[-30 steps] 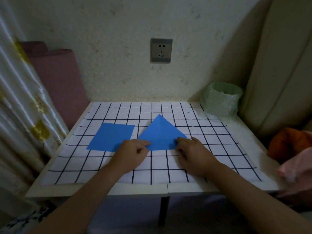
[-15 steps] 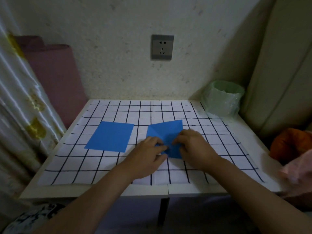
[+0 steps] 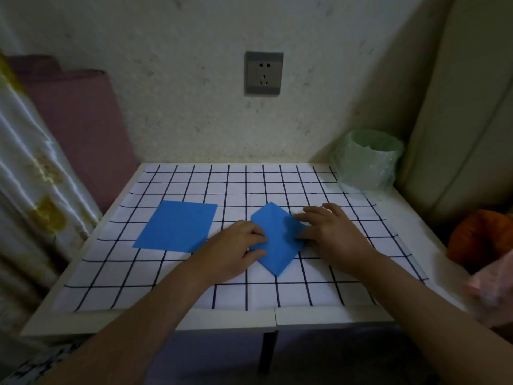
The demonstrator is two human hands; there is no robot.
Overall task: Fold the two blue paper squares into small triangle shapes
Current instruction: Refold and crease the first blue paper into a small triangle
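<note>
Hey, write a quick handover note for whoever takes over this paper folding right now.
Left hand: on the left corner of the partly folded blue paper; pinching or pressing, unclear.
Right hand: fingers flat, pressing its right side.
Flat blue square: untouched, left of it on the grid mat.
Done: one paper partly folded.
Left: finish it into a small triangle, then fold the flat square.
</note>
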